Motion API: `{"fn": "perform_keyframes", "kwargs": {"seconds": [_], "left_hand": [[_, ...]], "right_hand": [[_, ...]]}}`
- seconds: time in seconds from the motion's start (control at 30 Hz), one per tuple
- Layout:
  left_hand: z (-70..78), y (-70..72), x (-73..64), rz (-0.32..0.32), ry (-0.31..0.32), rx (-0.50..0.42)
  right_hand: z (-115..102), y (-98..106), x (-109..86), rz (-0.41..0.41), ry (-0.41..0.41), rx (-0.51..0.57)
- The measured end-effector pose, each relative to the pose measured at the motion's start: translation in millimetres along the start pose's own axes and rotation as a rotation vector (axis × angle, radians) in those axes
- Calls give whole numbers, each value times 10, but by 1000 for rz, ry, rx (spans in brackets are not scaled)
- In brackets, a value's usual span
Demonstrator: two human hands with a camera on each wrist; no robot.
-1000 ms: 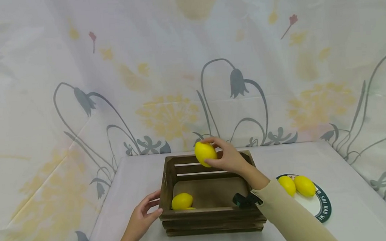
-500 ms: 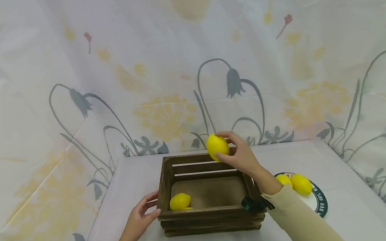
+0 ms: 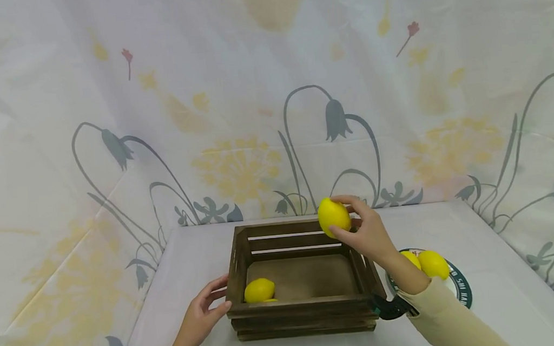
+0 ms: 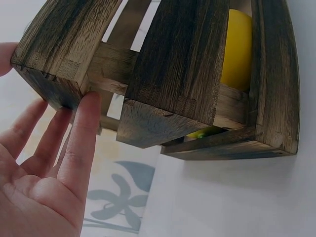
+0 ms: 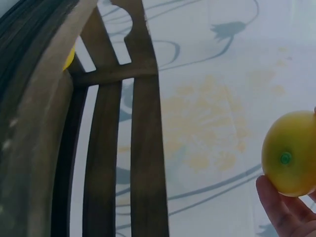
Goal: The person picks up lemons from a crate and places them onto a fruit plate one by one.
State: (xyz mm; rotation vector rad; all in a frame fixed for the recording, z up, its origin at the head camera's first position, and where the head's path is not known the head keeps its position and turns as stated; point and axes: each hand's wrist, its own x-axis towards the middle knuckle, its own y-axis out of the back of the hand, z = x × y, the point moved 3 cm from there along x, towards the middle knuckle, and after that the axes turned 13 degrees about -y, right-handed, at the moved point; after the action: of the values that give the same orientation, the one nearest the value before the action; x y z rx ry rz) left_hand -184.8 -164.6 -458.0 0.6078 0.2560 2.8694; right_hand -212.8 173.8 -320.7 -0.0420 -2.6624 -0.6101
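Lemon [image 3: 333, 216] is resting in the pinch of the right hand [image 3: 367, 231], just right of the centre of the head view: the thumb is pressing on its near side while the fingers are curling over its top and right side. Nothing else is supporting it, and the right wrist view is showing a gap between fruit and slats. In the head view it is overlapping the rear right corner of the wooden crate [image 3: 303, 315]; whether it is hanging directly over the inside is hard to tell. At the crate's left end, the left hand [image 3: 201, 312] is holding nothing, its loosely spread fingers and thumb touching the wood near the front corner, seemingly steadying it. Inside, at the lower left, a second lemon [image 3: 259, 290] is lying, with a yellow sliver showing beside it. Toward the lower right, partly behind the right forearm, a dark-rimmed plate [image 3: 461, 283] is bearing two more lemons [image 3: 433, 265] on the white table [image 3: 507, 307]. The step in hand appears to be a mid-air carry between crate and plate; the next move is likely calling for a steady pinch, enough height over the crate's rim, and a gentle lowering before the fingers are letting go.
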Motion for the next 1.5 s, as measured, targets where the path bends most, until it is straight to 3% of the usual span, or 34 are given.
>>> {"fn": "perform_keyframes", "kwargs": {"seconds": [0.3,0.7,1.07,1.5], "left_hand": [[-2,-6,-5,2,-34,-7],[8,-4,3,-1,-43,2],[-1,-8,0,6,-26,-12],[10,-14,-2,8,-29,-3]], "right_hand": [[61,148,-134,72,18,-73],[551,397,-180,138,-18,-146],[671,646,-283,158,-44,-155],[868,908,-436,225,-129,-248]]}}
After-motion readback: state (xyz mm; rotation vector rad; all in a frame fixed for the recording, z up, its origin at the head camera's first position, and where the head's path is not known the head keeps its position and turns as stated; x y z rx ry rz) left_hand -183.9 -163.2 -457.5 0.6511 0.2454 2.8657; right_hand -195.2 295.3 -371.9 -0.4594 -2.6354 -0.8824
